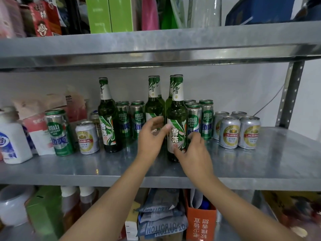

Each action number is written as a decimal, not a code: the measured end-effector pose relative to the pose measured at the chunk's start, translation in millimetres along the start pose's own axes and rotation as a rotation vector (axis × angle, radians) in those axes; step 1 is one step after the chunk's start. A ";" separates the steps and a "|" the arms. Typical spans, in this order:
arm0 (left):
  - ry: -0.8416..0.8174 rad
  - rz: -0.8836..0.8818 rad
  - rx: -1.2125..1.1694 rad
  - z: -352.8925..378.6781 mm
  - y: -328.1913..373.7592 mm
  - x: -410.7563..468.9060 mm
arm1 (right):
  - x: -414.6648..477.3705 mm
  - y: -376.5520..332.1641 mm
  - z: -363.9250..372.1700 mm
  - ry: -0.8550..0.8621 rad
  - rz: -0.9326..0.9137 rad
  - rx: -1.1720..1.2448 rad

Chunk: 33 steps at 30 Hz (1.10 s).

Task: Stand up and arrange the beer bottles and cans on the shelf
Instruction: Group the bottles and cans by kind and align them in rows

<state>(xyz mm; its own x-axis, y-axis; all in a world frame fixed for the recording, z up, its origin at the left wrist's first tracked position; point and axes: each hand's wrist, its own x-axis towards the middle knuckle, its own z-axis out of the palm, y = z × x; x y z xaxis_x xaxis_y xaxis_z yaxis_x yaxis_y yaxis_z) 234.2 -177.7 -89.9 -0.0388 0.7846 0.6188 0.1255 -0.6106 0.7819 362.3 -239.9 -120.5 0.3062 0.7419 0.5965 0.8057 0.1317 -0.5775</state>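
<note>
Mostly, every bottle and can in view stood upright on the shelf; my left hand and right hand flanked the front bottle, touching its label, whether gripping I could not tell; the green can and silver can leftward looked unsorted.

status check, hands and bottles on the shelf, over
Right hand grips front green bottle, upright on shelf. Left hand thumb on it, grip unclear. Green cans stand close behind it.
</note>
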 end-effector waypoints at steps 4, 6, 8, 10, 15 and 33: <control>0.223 0.015 0.144 -10.0 -10.0 10.2 | 3.5 -6.8 4.7 -0.066 0.076 0.054; 0.212 -0.058 0.225 -7.4 -16.9 19.8 | 6.1 -9.3 7.0 -0.058 0.084 0.065; 0.167 -0.108 0.229 -3.7 -25.3 26.7 | 8.7 -9.9 9.2 -0.061 0.090 0.065; 0.123 -0.138 0.177 0.6 -32.3 30.7 | 14.0 -9.6 12.2 -0.077 0.120 0.075; 0.131 -0.153 0.149 4.1 -46.3 33.4 | 30.4 -12.7 22.7 -0.088 0.176 0.075; 0.023 -0.321 0.260 -3.4 -67.0 27.9 | 60.0 -1.4 46.1 -0.037 0.131 0.106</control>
<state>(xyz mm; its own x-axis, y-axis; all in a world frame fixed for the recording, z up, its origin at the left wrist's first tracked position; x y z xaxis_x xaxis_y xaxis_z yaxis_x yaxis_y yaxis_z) 221.3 -115.3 -124.7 -0.1384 0.9262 0.3507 0.3498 -0.2856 0.8922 356.2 -165.2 -109.6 0.3847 0.7806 0.4927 0.7018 0.0993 -0.7054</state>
